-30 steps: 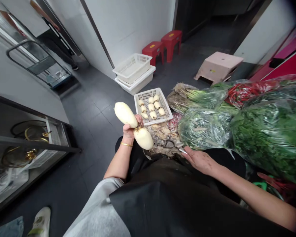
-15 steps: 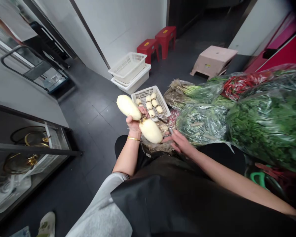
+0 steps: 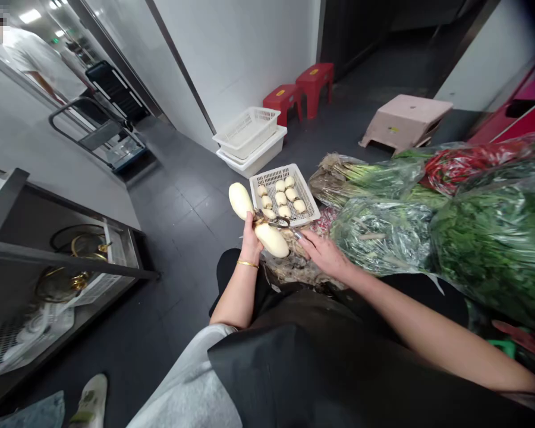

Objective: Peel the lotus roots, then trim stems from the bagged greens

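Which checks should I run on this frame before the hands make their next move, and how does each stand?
1. Left hand gripping the two-segment pale root: ok.
2. Right hand holding the peeler-like tool by its handle: ok.
3. Joint between the segments free of brown matter: not ok, brown shows there.
4. Left fingertips clear of the tool's looped head: cannot tell, they are partly hidden.
5. White basket has bare space beside the pale pieces: ok.

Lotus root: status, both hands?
Left hand: gripping lotus root at its joint. Right hand: holding peeler, its head at the joint. Crate of root pieces close behind; nothing visibly between peeler and root.
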`<state>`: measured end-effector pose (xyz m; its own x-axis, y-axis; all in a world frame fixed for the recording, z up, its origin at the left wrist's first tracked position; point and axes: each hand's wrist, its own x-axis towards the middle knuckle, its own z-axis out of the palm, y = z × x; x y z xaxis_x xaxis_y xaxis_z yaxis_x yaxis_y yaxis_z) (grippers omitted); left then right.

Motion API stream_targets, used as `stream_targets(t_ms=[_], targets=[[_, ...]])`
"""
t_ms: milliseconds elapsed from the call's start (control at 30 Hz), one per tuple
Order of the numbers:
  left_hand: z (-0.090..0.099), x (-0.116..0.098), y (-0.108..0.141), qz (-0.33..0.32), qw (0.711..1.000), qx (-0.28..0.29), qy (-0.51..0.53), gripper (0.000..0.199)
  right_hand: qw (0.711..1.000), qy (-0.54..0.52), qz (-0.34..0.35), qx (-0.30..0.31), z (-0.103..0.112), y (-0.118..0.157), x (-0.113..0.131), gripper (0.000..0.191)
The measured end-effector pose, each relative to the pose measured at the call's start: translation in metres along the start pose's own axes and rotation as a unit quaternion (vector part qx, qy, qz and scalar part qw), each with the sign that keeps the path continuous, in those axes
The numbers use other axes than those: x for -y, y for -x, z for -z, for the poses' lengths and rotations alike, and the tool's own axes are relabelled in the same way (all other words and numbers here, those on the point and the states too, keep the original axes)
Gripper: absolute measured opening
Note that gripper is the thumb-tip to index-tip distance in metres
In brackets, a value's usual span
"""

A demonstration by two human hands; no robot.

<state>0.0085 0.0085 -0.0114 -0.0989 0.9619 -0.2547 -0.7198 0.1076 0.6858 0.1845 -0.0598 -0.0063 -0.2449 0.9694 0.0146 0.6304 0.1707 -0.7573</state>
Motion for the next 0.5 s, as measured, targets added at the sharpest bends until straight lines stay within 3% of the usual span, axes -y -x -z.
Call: stream_targets(t_ms=[100, 200, 300, 400, 500], targets=[[-0.009, -0.003, -0.001, -0.030, 1.000, -0.007, 0.003, 0.040, 0.989, 0.145, 0.017, -0.010, 0.004, 0.010, 0.002, 0.045], [-0.013, -0.005, -0.005, -0.030, 0.998, -0.058, 0.005, 0.043, 0.979, 0.205, -0.020, 0.008, -0.006, 0.042, -0.023, 0.046], [-0.007, 0.000, -0.014, 0.004, 0.994, -0.111, 0.010, 0.047, 0.973, 0.229, -0.015, -0.001, -0.013, 0.065, -0.047, 0.045], [0.000, 0.010, -0.022, 0.041, 0.988, -0.143, 0.029, 0.053, 0.969, 0.242, 0.025, -0.032, -0.014, 0.058, -0.051, 0.047], [0.005, 0.019, -0.029, 0.049, 0.985, -0.163, 0.037, 0.053, 0.962, 0.272, 0.035, -0.004, -0.016, 0.046, -0.062, 0.048]])
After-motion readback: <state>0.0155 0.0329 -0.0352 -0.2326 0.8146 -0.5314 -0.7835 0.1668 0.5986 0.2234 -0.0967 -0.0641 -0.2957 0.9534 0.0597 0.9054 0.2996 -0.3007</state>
